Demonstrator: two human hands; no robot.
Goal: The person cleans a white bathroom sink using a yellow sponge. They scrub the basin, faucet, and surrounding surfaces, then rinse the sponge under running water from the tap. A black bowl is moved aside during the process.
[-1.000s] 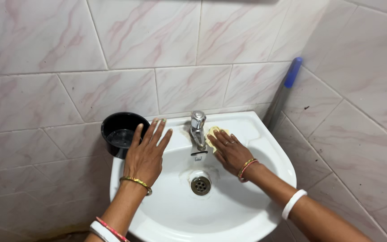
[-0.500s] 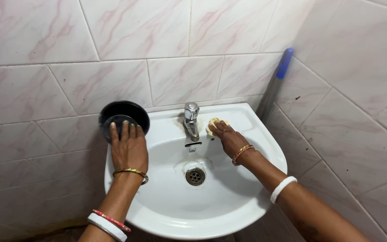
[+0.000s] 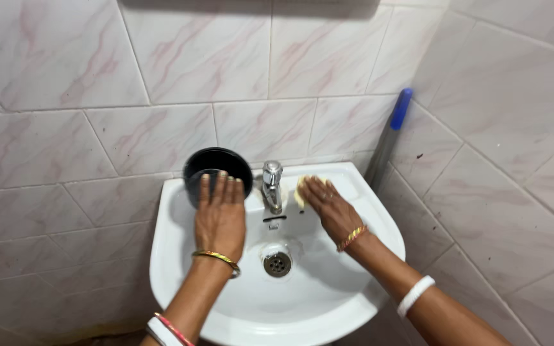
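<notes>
Black round container [image 3: 218, 168], glossy and dark inside, sits on the white sink [image 3: 174, 256] ledge left of the chrome tap [image 3: 271, 186]. The left hand [image 3: 220, 214] lies flat against it, fingers together. The right hand [image 3: 330, 208] presses a yellow sponge [image 3: 302, 188] down, fingers extended.
</notes>
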